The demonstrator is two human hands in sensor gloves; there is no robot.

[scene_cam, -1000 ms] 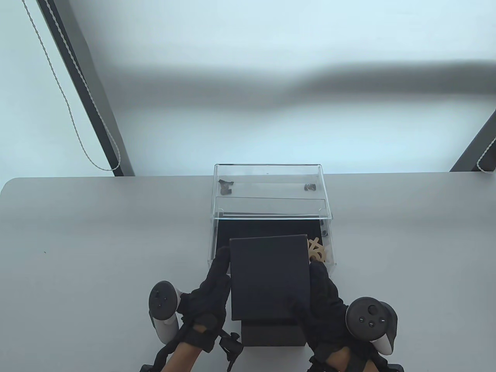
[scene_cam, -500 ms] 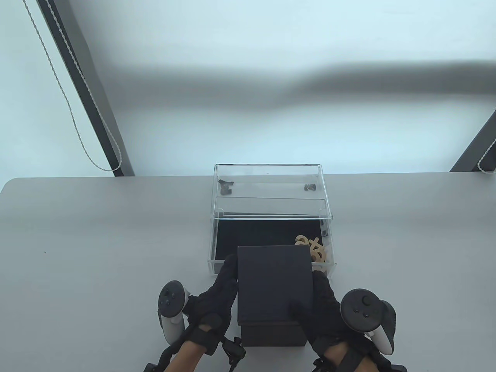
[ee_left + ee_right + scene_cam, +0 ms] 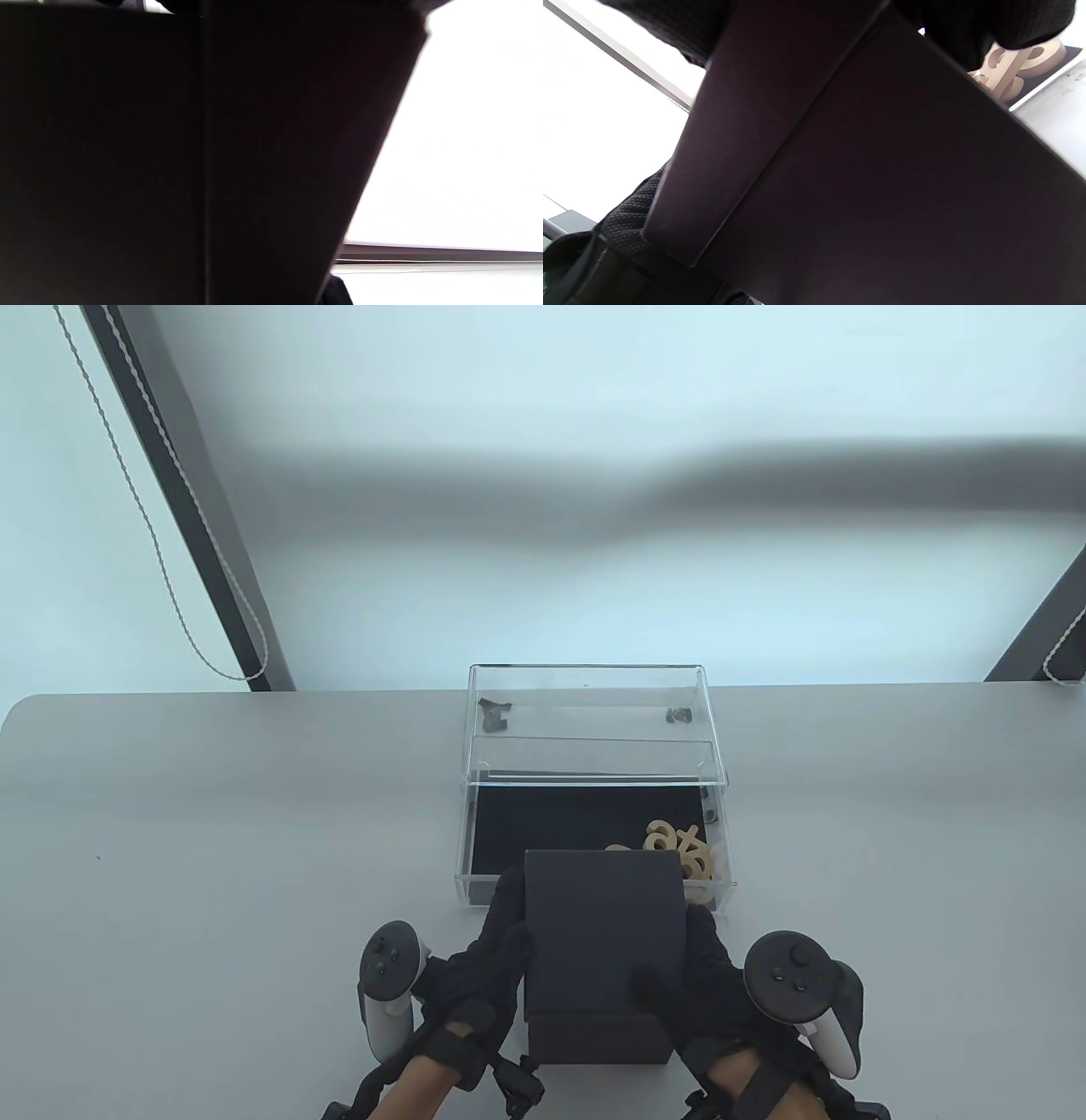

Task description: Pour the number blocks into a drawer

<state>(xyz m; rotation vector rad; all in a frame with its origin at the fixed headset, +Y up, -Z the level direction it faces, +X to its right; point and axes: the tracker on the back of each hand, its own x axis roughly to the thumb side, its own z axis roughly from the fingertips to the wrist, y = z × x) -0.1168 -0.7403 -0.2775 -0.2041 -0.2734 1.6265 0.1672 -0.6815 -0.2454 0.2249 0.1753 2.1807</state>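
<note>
Both hands, left hand [image 3: 488, 954] and right hand [image 3: 708, 976], grip the black box [image 3: 604, 933]; only the right wrist view shows the number blocks [image 3: 1014, 67] close up

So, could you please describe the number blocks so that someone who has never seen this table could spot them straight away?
Start at the clear acrylic case at the table's far edge; its drawer, lined in black, is pulled out toward the person. The number blocks lie heaped in its near right corner, beside the black box that both hands hold. They are the only pale wooden things there.

Bright backlit window, wrist views blown white, dark box underexposed.
</note>
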